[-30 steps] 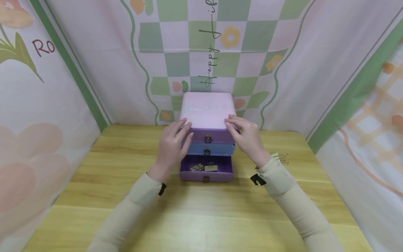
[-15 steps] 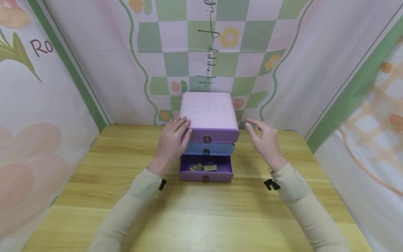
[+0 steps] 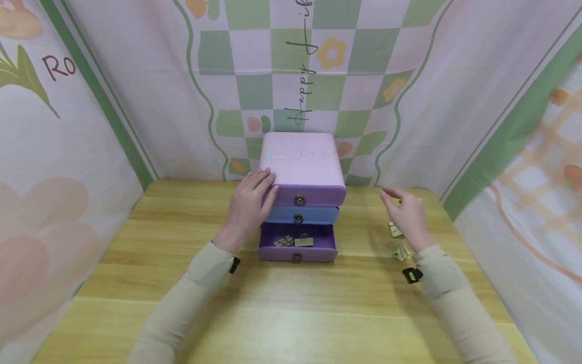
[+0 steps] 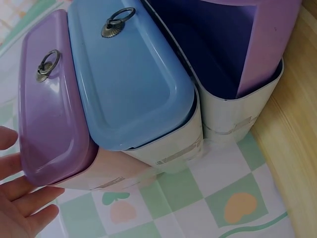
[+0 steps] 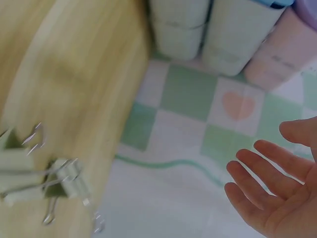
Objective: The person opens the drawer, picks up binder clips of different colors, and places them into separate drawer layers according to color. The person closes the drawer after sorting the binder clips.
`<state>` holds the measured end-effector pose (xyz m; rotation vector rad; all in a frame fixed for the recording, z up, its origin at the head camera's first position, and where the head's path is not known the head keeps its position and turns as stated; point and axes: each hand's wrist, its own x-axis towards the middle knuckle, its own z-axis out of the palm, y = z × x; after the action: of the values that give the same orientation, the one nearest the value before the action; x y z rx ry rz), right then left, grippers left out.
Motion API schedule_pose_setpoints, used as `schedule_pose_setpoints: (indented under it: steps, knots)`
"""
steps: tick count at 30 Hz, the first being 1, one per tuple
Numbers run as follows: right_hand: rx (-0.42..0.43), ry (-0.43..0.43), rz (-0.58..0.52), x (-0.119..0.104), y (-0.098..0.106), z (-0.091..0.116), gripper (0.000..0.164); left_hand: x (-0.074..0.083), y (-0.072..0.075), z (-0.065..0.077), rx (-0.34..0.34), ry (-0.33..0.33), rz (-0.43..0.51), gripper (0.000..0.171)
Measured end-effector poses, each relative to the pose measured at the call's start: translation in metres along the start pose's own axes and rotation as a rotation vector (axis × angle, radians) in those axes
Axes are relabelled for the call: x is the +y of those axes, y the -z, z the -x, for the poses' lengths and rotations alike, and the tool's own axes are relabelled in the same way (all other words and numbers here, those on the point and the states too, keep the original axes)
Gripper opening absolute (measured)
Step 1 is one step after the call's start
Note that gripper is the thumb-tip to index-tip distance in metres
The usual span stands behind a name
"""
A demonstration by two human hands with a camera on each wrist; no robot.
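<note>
A three-tier drawer box [image 3: 300, 156] with a pale pink top stands at the back of the table. Its purple top drawer [image 3: 313, 195] and blue middle drawer [image 4: 133, 74] look pushed in. The purple bottom drawer [image 3: 277, 254] is pulled out, with several gold binder clips [image 3: 303, 242] inside. My left hand [image 3: 247, 207] rests at the top tier's left front corner, fingers relaxed. My right hand [image 3: 408, 215] hovers right of the box, holding nothing; in the right wrist view its fingers [image 5: 267, 173] are spread. Below it, binder clips [image 3: 401, 252] lie on the table.
The wooden table [image 3: 291, 318] runs up to a cloth backdrop [image 3: 254, 91] with green checks behind the box. More cloth hangs along both sides. Another pale binder clip [image 3: 395, 230] lies partly behind my right hand.
My right hand has left the box's right front corner and moved right, over the binder clips, uncovering more of them. My left hand has stayed at the left corner.
</note>
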<state>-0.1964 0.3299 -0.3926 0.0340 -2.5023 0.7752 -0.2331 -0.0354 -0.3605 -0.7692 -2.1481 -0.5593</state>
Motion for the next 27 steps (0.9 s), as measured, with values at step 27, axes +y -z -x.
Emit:
schedule_pose_setpoints:
  steps: [27]
  knots:
    - [-0.482,-0.093,0.085,0.063,0.019,0.033,0.023,-0.001,0.003,-0.001,-0.025,-0.013,0.01,0.033]
